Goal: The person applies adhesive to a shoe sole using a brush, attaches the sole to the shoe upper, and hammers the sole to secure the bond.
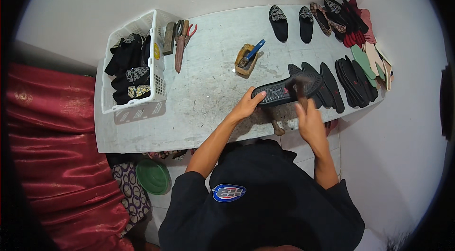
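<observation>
One white basket point(159, 78) of black shoes point(137, 76) fills the left end of your bench point(199, 109). Just beside it lie a dark block point(168, 38), a brown, long tapered tool point(179, 47) and red-handled pliers point(190, 31). Farther right, a yellowish tub point(241, 72) with a blue-handled brush point(257, 48) stands beyond your left hand point(246, 104), whose fingers grip one end of the black sole point(275, 94) above the bench near its front edge. Behind is a pair of black shoes point(278, 23). Your right hand point(309, 120) closes around a blurred hammer point(301, 91); you cannot tell whether its head touches the sole. It hides part of the sole's other end. Loose soles point(332, 87) crowd close behind, then stacked black pieces point(353, 82) and green insoles point(364, 61).
</observation>
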### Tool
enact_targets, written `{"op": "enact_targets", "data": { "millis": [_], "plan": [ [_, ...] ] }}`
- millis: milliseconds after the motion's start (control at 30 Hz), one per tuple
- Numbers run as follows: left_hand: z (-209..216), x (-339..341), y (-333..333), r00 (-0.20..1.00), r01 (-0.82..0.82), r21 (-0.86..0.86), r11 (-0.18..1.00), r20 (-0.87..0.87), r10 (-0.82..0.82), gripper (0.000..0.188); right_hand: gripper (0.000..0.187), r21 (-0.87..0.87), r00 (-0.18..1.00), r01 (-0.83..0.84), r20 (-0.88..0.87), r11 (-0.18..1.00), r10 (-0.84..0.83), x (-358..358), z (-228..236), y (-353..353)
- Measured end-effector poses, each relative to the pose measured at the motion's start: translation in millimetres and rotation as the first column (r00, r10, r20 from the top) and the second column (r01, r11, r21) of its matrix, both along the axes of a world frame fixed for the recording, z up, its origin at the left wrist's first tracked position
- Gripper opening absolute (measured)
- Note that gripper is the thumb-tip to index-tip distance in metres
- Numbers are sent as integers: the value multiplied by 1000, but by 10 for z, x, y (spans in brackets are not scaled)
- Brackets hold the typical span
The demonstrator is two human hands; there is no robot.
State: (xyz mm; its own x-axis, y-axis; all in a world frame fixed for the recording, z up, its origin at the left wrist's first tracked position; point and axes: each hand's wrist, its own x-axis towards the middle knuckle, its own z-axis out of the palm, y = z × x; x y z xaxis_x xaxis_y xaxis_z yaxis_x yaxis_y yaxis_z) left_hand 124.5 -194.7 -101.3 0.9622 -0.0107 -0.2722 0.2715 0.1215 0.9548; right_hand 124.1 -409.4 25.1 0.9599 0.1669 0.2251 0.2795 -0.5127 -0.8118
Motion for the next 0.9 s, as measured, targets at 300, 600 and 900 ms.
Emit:
{"op": "enact_targets", "data": {
  "millis": [300,600,900],
  "plan": [
    [-19,-14,-8,1000,-19,-14,1000,2,19,42,27,-93,976,-62,-214,994,40,14,394,81],
    [-2,19,-47,999,-35,-28,999,-11,34,44,27,-237,992,-79,-110,968,54,-15,-151,15],
    [75,0,-9,999,22,38,999,-45,-20,45,24,82,990,-58,-127,995,68,-135,303,222]
  ]
}}
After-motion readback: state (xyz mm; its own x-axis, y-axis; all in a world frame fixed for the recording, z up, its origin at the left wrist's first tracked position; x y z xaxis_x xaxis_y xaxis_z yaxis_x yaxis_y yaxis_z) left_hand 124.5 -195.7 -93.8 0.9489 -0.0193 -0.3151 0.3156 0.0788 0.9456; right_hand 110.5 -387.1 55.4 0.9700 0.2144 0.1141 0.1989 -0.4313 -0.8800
